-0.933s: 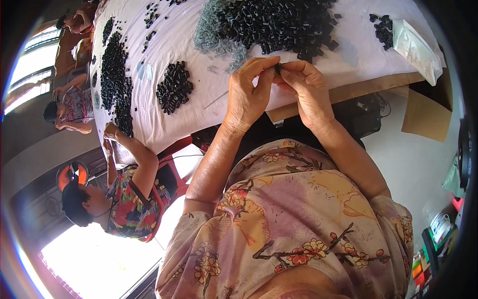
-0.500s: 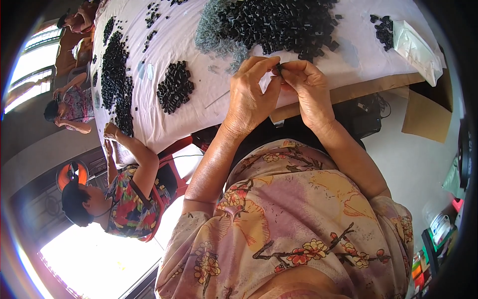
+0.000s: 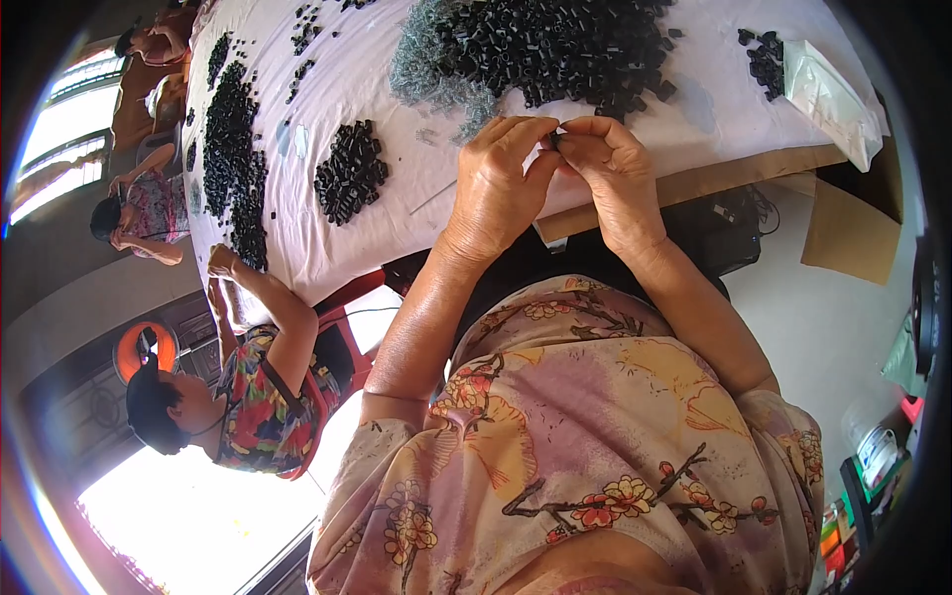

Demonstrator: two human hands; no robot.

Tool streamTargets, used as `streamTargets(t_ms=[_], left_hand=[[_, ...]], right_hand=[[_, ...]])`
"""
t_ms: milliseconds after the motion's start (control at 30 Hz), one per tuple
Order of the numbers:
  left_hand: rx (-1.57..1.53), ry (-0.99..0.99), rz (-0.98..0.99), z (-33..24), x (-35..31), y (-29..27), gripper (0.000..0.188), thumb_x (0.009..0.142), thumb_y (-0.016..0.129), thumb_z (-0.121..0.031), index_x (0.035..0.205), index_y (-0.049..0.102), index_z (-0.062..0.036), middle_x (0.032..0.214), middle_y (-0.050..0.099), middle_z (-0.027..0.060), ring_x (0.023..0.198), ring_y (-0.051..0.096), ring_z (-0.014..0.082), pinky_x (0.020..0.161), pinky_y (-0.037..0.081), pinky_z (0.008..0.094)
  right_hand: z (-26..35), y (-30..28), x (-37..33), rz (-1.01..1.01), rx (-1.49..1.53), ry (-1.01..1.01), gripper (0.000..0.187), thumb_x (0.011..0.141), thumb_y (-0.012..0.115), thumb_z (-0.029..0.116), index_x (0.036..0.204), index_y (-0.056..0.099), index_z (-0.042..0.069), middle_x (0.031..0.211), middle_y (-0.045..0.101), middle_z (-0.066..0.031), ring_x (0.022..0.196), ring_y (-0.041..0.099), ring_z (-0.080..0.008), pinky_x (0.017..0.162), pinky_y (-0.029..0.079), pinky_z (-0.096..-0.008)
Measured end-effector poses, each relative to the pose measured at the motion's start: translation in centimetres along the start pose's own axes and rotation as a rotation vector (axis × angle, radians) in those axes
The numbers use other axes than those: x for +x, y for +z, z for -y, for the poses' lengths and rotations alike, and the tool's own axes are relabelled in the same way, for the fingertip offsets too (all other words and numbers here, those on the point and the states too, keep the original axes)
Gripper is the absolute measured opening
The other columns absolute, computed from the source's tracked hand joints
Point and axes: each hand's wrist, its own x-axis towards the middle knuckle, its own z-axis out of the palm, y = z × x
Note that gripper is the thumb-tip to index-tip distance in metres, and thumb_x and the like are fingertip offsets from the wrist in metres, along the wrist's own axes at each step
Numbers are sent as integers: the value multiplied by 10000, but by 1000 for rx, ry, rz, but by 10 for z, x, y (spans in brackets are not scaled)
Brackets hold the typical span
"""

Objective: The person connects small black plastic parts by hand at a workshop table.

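Just over the near edge of the cloth-covered table (image 3: 426, 188), my two hands meet at the fingertips. A small black plastic piece (image 3: 554, 140) is pinched between them. My left hand (image 3: 501, 178) holds it from the left, thumb and forefinger closed. From the other side, my right hand (image 3: 617, 178) grips the same piece; its fingers hide most of it. Beyond my hands lies a large heap of short black tube-like pieces (image 3: 555, 50). Against its left side rests a pile of small clear or silvery bits (image 3: 436, 74). A smaller heap of black pieces (image 3: 350, 174) sits to the left.
More black pieces (image 3: 230, 149) spread along the table's left side, where a co-worker (image 3: 268, 397) sits. Other people sit farther back. A white plastic bag (image 3: 831, 99) lies at the right, above an open cardboard box (image 3: 853, 228). A thin rod (image 3: 433, 196) is left of my wrist.
My hands stay nearly in place, with the fingers shifting slightly around the small black piece. The heaps look unchanged.
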Motion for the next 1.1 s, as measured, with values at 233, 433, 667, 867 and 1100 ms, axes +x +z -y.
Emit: streamTargets(t_ms=[233,433,667,867,1100], left_hand=[[7,37,-12,1,0,2,250,732,705,6,981,683,2,913,698,145,829,675,321,736,550,379],[4,26,16,-1,1,1,255,754,672,12,1009,676,6,938,699,158,846,679,332,744,552,384],[-155,-146,127,3,3,-12,187,865,624,-13,1035,697,12,915,719,144,836,702,226,725,547,303],[-146,-215,66,2,0,-4,162,911,618,-42,1036,714,-7,849,731,97,777,693,118,684,533,245],[-196,-225,-37,-4,-1,2,127,883,583,17,947,691,33,799,704,159,719,715,236,642,538,312]], right_hand=[[0,-2,1,7,15,-1,172,915,623,-40,1080,598,2,1002,704,-96,902,649,-104,819,544,-239],[1,-1,-1,2,46,-19,174,913,625,-43,1078,598,7,994,701,-95,902,651,-111,813,542,-242],[4,3,-2,17,-11,-38,146,911,627,-48,1048,595,-10,964,694,-99,883,682,-142,816,563,-245],[5,4,-2,25,-41,-49,109,909,620,-66,1011,597,-34,952,687,-115,875,693,-160,807,583,-252],[5,6,-3,26,-57,-72,110,907,617,-76,1011,596,-46,943,686,-121,865,695,-168,812,588,-256]])
